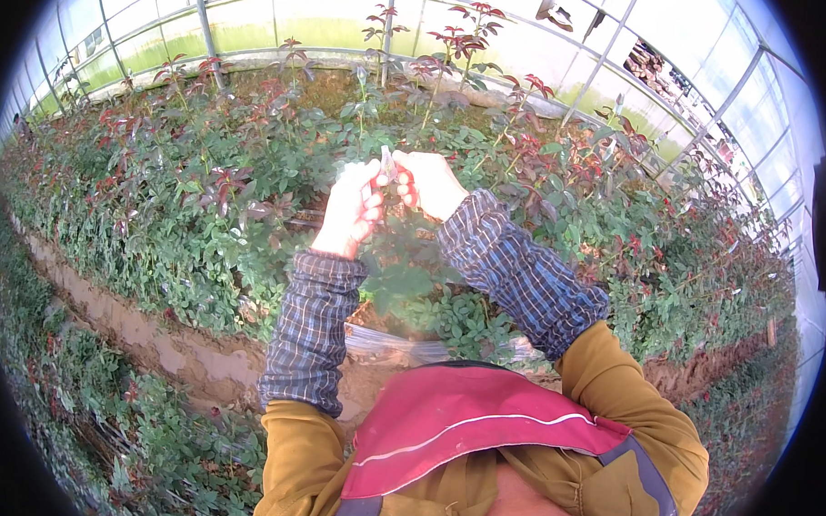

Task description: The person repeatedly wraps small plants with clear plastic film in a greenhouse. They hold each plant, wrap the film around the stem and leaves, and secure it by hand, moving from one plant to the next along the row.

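In front of me, above the rose plants, both my hands are raised and nearly touch. My left hand (349, 204) has its fingers curled in a pinch, and my right hand (429, 182) pinches from the other side. Between the fingertips stands a small pale, pointed, bud-shaped thing (387, 159). Glare washes out the fingers, and whether a thin cover lies over it I cannot tell. Below the hands spread the green leaves of a rose plant (404, 272). Just beyond them a tall stem bears a pale greyish bud (361, 76).
Dense rose bushes (202, 197) with dark red young shoots (465, 42) fill the bed. A muddy path (193, 347) runs along its near side, with another planted row (155, 431) at lower left. Greenhouse film on metal posts (209, 38) closes the far side.
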The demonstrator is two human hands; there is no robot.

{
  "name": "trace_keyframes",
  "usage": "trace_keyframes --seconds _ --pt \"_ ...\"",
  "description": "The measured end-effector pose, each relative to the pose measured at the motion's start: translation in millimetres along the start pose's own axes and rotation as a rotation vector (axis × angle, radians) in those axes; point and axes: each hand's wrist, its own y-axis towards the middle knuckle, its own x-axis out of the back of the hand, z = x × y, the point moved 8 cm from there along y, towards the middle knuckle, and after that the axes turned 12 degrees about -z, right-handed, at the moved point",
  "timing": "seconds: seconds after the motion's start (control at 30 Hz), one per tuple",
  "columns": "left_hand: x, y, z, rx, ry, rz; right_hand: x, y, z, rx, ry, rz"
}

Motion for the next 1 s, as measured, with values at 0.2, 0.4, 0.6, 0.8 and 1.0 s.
trace_keyframes --seconds 0.2,0.4,0.6,0.8,1.0 --pt "1 2 -5 -0.111 0.013 -0.032 3 -17 17 0.226 0.032 0.024" --pt "0 3 -4 -0.196 0.151 -0.041 -5 -26 24 0.361 -0.151 0.108" --pt "-1 3 3 -0.185 0.208 -0.05 1 -26 24 0.423 -0.194 0.123" --pt "-4 4 5 -0.221 0.19 0.002 -1 -29 30 0.508 -0.335 0.054" --pt "3 3 4 -0.366 0.206 -0.05 -5 -30 28 0.495 -0.362 0.036"
